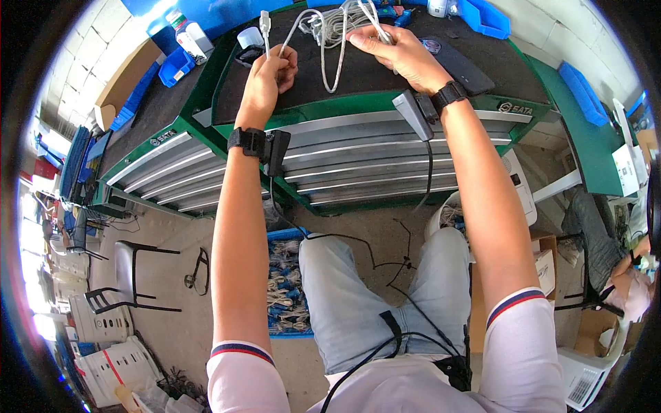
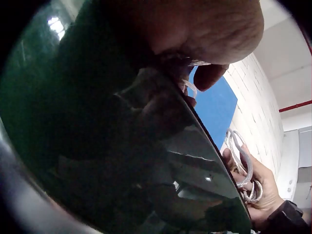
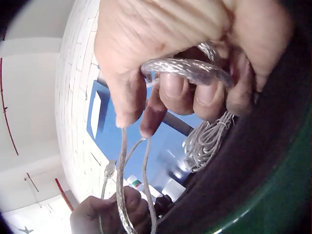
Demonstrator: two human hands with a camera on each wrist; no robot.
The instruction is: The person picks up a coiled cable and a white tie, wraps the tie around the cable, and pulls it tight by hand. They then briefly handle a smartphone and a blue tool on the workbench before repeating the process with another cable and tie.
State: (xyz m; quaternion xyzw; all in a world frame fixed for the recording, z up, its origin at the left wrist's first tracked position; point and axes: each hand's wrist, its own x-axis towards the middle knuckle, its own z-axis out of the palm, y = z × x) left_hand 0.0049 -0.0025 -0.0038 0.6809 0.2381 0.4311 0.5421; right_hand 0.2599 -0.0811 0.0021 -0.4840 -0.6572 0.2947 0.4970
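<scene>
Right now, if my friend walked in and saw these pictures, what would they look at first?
Probably the shiny, see-through-coated silver cable, looping between the person's left grip and right grip above the black-topped green metal workbench. Next, perhaps the pale rectangular plug poking up from the left grip, then the blue plastic crate full of bundled cables on the floor beside the left leg.

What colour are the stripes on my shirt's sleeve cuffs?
Navy and red on the cuffs; the head view shows them best.

silvery-grey cable (image 1: 331, 88), green cabinet (image 1: 358, 104), bright blue bins (image 1: 485, 18)
</scene>
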